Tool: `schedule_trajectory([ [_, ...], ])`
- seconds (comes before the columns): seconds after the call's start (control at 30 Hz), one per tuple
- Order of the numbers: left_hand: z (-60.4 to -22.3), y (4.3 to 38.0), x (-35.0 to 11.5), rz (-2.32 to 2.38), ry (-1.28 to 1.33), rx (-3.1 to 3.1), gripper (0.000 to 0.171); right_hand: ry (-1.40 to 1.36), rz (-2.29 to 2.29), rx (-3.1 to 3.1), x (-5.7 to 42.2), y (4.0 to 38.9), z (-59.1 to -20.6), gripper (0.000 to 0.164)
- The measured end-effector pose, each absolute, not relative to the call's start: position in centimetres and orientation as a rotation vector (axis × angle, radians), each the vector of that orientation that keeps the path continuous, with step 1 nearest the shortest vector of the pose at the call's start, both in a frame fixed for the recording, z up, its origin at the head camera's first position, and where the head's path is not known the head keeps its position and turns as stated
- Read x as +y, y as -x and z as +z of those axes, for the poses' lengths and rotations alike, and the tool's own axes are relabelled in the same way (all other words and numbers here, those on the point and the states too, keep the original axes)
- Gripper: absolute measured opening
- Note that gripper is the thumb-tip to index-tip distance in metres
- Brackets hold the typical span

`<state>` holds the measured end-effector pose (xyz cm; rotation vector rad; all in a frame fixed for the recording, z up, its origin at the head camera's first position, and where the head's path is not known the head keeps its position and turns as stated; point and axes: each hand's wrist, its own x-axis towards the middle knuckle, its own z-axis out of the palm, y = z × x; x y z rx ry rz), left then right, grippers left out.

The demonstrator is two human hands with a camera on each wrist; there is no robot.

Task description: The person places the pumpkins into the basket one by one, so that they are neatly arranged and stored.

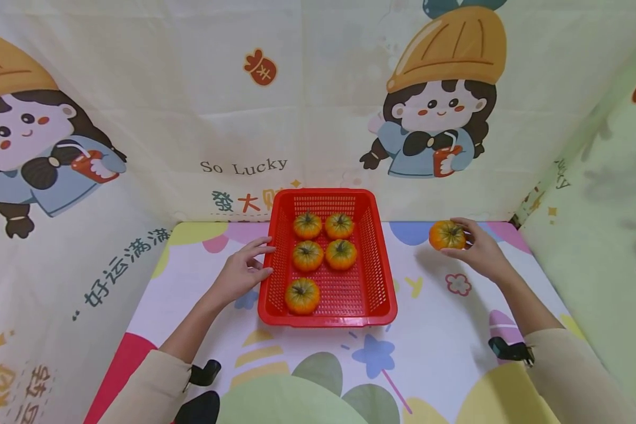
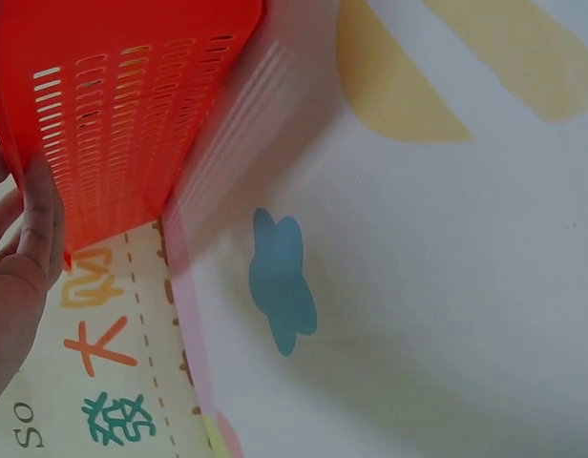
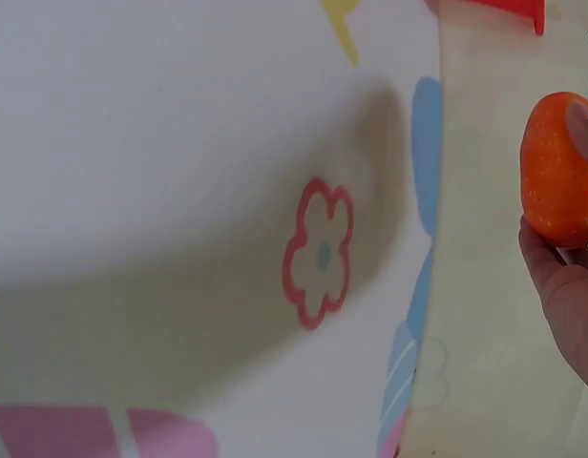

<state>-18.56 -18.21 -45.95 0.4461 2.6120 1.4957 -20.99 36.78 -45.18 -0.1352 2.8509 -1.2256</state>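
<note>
My right hand [image 1: 479,250] grips a small orange pumpkin [image 1: 447,235] between thumb and fingers, raised above the table to the right of a red plastic basket [image 1: 386,294]. The right wrist view shows the pumpkin's smooth orange side [image 3: 556,181], with the thumb across it and fingers beneath. At the basket's left side, my left hand [image 1: 242,272] holds the rim; the left wrist view has its fingers [image 2: 38,215] against the perforated wall. Inside the basket, several similar pumpkins [image 1: 307,256] with green-streaked tops sit in two columns. Only one pumpkin [image 1: 302,296] is in the front row, at left.
A printed cloth covers the table [image 1: 429,347], and the basket stands near its back edge. Behind it hangs a patterned curtain [image 1: 323,118], with more curtain at both sides. Dark straps [image 1: 510,350] circle the sleeved wrists.
</note>
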Motion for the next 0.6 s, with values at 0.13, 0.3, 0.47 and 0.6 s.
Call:
schedule_trajectory([
  [0.13,-46.0,18.5,-18.3,1.506,-0.451,2.606,0.048,0.203,-1.197,2.843,35.3,20.9,-44.5,0.085],
  [0.3,-45.9,18.4,-18.3,1.512,-0.455,2.600,0.049,0.279,-1.168,2.836,33.5,20.7,-43.6,0.085],
  [0.47,-45.8,18.4,-18.3,1.518,-0.454,2.601,0.049,0.324,-1.187,2.800,31.7,20.4,-42.7,0.086],
  [0.6,-45.9,18.4,-18.2,1.511,-0.450,2.605,0.049,0.378,-1.197,2.776,30.4,20.2,-42.0,0.086],
])
